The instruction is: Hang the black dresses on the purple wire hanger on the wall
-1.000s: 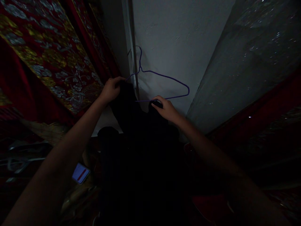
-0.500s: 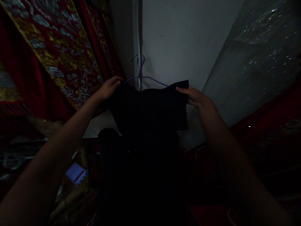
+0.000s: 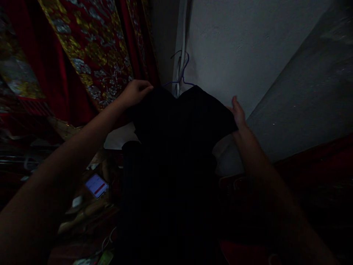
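A black short-sleeved shirt hangs from a thin purple wire hanger, whose hook is at a pale vertical strip in the wall corner. My left hand is closed on the shirt's left shoulder, thumb and fingers pinching the cloth. At the opposite sleeve, my right hand has its thumb raised away from the fabric. Its other fingers are mostly hidden behind the sleeve. The hanger's arms disappear under the shoulders, and the shirt's lower part merges into darkness.
Red cloth with gold and silver embroidery hangs at the left. A grey wall rises behind the shirt. Below my left forearm lies a lit phone among clutter. Dark red material runs along the right side.
The right shoulder of the shirt now drapes down over the hanger, and my right hand has loosened there, thumb lifted. My left hand stays on its shoulder. The view has shifted.
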A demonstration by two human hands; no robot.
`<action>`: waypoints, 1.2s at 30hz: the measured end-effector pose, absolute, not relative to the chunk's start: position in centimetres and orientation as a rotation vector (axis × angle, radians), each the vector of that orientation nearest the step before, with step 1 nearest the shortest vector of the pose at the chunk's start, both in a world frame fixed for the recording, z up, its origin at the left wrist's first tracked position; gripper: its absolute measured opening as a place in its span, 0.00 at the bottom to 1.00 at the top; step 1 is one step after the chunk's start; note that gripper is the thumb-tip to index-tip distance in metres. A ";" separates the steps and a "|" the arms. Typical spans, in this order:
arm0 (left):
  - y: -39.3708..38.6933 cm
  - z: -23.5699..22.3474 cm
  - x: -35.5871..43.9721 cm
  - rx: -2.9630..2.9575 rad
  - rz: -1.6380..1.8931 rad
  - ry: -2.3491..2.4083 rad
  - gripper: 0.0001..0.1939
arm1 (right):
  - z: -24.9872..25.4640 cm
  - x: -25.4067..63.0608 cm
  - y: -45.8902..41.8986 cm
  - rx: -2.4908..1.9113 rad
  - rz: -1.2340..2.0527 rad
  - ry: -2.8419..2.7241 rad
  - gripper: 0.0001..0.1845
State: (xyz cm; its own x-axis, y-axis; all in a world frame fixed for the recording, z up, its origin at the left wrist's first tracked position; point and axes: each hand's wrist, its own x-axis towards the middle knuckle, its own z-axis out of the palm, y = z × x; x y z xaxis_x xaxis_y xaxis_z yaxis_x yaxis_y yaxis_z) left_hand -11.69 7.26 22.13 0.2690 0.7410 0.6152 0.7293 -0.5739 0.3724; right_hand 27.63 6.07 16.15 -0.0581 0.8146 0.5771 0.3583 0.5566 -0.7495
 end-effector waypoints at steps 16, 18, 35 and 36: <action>0.0 22.0 -6.4 2.213 1.348 1.127 0.31 | 16.8 22.9 -4.8 -0.834 0.807 -1.561 0.12; -1.6 21.3 -4.6 2.002 1.177 1.056 0.32 | 15.8 20.7 -7.3 -0.818 0.793 -1.883 0.12; -5.7 23.1 -12.9 2.195 0.650 1.344 0.19 | 10.8 21.4 3.0 -0.806 0.713 -2.074 0.27; -4.9 23.2 -12.9 2.250 0.758 1.368 0.18 | 10.8 21.3 3.1 -0.823 0.793 -2.024 0.29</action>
State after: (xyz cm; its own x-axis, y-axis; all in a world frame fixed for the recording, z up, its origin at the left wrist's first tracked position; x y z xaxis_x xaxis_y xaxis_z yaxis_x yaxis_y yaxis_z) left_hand -12.91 -4.88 23.19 0.3742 0.8955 0.2408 0.6792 -0.4415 0.5863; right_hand 21.28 3.10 10.82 -0.4734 0.7679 0.4315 0.2703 0.5929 -0.7586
